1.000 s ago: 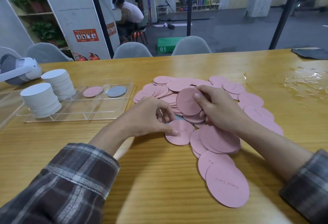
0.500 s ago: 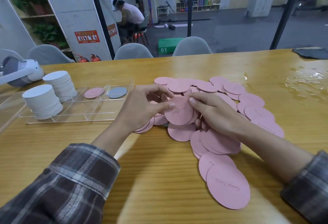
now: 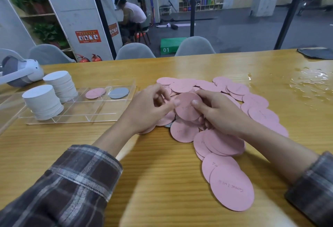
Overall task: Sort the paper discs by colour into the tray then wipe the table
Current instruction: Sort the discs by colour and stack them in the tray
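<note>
Since a second ago our left hand [image 3: 153,108] has joined the right hand [image 3: 218,115] on one pink disc [image 3: 187,108], lifted over the pink pile [image 3: 234,90]. Both thumbs and curled fingers pinch its edges, probably squaring a handful for the tray [image 3: 102,108] at left.

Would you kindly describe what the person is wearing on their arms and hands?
Both arms wear plaid shirt sleeves: the left sleeve and right sleeve are checked in dark maroon and grey with pale stripes. The left hand and right hand are bare: no gloves, rings or watch show.
</note>
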The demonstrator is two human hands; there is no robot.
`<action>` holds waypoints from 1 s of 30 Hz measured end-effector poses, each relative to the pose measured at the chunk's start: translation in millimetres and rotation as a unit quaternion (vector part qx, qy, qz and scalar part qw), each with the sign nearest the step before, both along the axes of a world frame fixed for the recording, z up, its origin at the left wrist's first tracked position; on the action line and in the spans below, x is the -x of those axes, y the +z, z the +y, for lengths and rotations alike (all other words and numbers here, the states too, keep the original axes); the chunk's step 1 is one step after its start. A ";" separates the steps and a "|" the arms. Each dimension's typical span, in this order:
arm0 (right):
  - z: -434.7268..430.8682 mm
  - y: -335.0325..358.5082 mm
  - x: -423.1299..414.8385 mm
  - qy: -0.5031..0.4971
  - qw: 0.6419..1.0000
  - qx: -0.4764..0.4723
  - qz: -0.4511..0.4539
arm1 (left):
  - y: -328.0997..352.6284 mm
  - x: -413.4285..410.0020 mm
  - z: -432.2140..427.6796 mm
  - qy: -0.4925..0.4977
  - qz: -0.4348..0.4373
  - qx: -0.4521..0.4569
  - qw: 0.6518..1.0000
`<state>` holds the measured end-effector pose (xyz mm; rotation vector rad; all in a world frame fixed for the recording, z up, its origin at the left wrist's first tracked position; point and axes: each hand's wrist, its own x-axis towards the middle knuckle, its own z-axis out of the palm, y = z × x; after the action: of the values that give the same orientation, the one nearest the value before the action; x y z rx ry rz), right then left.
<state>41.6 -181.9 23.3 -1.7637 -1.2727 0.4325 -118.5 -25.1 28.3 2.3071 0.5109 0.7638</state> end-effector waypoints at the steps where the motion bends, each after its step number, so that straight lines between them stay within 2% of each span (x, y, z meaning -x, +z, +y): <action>1: -0.2 0.0 -1.5 -0.014 1.000 -0.001 -0.011 | 0.1 2.0 0.1 -0.014 0.055 -0.007 0.998; 4: -0.4 1.5 -4.1 -0.040 0.998 -0.007 -0.038 | -3.4 4.5 -4.9 -0.059 0.152 -0.016 0.986; 9: 0.5 0.8 -4.6 -0.051 0.997 -0.018 -0.057 | -3.3 3.2 -8.1 -0.069 0.165 -0.019 0.984; 15: -0.8 0.8 -4.7 -0.044 0.997 -0.006 -0.070 | 4.6 8.1 2.4 -0.109 0.167 0.066 0.978; 20: -1.1 2.1 -1.5 -0.029 0.999 -0.001 -0.040 | 13.9 12.4 6.0 -0.110 0.070 0.135 0.982; 27: 3.4 -3.9 0.5 0.025 0.999 0.010 0.047 | -2.4 -2.9 1.5 -0.055 -0.056 0.064 0.995; 30: 2.4 -5.8 0.4 0.047 0.999 0.005 0.004 | -6.5 -9.6 -3.5 -0.039 -0.084 0.055 0.994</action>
<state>41.3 -179.5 17.5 -1.7134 -1.3537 0.4989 -108.9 -28.6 21.7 2.1266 0.3756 0.8607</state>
